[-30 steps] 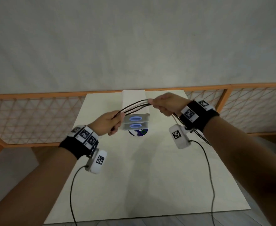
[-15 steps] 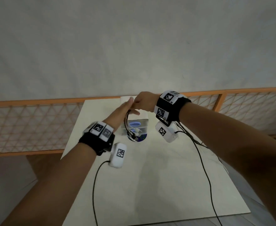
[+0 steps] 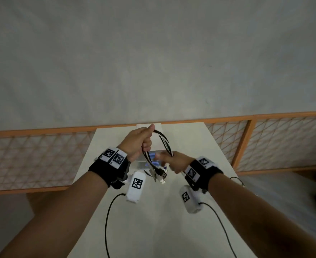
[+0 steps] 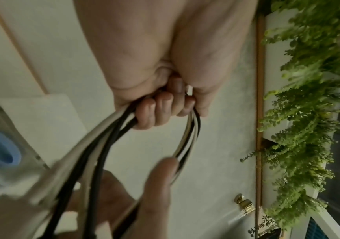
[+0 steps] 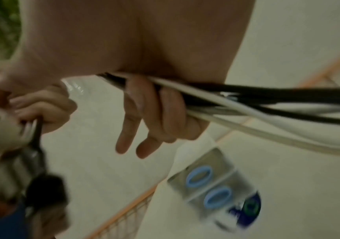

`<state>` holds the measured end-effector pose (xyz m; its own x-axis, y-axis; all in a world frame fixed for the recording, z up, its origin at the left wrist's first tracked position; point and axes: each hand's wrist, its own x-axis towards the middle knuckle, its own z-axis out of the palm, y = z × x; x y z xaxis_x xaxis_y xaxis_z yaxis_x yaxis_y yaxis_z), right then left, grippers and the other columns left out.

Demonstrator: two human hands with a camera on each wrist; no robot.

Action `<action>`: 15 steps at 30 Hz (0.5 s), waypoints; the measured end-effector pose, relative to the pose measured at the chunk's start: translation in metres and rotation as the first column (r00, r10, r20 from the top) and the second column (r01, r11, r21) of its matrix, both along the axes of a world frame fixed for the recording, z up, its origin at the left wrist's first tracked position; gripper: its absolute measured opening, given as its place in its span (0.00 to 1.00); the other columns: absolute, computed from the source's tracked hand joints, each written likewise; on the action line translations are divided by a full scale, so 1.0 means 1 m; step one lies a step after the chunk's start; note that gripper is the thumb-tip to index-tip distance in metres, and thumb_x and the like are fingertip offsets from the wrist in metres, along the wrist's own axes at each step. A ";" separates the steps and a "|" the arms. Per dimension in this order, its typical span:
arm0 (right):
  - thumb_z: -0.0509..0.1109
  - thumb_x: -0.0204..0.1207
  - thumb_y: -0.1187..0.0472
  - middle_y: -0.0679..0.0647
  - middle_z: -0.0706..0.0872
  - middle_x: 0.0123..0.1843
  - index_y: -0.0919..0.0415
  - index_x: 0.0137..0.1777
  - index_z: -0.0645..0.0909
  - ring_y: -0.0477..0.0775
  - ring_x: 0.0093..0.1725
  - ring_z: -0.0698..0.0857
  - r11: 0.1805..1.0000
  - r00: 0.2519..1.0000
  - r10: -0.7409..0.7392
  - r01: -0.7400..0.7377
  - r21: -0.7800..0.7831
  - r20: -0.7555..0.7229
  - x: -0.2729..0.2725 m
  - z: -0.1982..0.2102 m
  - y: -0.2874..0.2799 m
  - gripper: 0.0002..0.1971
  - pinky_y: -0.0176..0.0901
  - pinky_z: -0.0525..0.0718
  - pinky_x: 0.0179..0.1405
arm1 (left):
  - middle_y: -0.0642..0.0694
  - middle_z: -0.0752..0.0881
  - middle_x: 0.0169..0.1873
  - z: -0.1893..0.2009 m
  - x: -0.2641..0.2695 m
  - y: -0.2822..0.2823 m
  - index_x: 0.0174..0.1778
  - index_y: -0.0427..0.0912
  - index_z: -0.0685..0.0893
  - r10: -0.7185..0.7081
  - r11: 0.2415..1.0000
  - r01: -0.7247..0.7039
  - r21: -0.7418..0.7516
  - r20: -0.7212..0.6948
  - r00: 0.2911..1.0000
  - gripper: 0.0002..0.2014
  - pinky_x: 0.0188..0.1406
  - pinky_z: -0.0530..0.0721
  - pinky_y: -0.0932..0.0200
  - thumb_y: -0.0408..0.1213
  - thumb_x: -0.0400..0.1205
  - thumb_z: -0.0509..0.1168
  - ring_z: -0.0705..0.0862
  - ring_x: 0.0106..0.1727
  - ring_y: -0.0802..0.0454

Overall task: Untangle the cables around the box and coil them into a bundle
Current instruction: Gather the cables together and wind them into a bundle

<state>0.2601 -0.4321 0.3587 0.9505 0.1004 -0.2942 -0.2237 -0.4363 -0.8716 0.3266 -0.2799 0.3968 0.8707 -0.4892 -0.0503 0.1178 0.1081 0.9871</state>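
Observation:
A bundle of black and white cables (image 3: 164, 141) arcs in a loop between my two hands above the table. My left hand (image 3: 143, 144) grips the bundle in a fist, thumb up; the left wrist view shows its fingers (image 4: 158, 111) curled round the cables (image 4: 103, 145). My right hand (image 3: 169, 159) holds the loop's lower right end, the cables (image 5: 246, 100) running under its half-curled fingers (image 5: 156, 113). The plug ends (image 3: 160, 176) dangle below the left hand. The clear box (image 3: 156, 161) with blue rings sits on the table under the hands, free of cables.
The white table (image 3: 153, 229) is narrow, with an orange mesh railing (image 3: 41, 155) on both sides and a grey wall behind. A white sheet (image 3: 141, 125) lies at its far edge. Black wrist-camera leads (image 3: 107, 220) hang from both wrists. Green plants (image 4: 308, 113) show in the left wrist view.
The stretched cables have been folded into a loop. My right hand crossed to the left hand, then drew back right and nearer. The left hand went from flat to a fist round the bundle.

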 end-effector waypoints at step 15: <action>0.64 0.77 0.59 0.51 0.67 0.15 0.57 0.19 0.69 0.47 0.13 0.63 0.852 0.960 -0.020 0.163 0.498 -0.279 -0.002 -0.024 0.058 0.22 0.31 0.56 0.17 | 0.45 0.81 0.45 -0.012 0.007 0.010 0.53 0.41 0.74 0.059 0.991 -0.070 -0.115 -0.103 0.993 0.25 0.48 0.85 0.52 0.60 0.75 0.65 0.82 0.48 0.49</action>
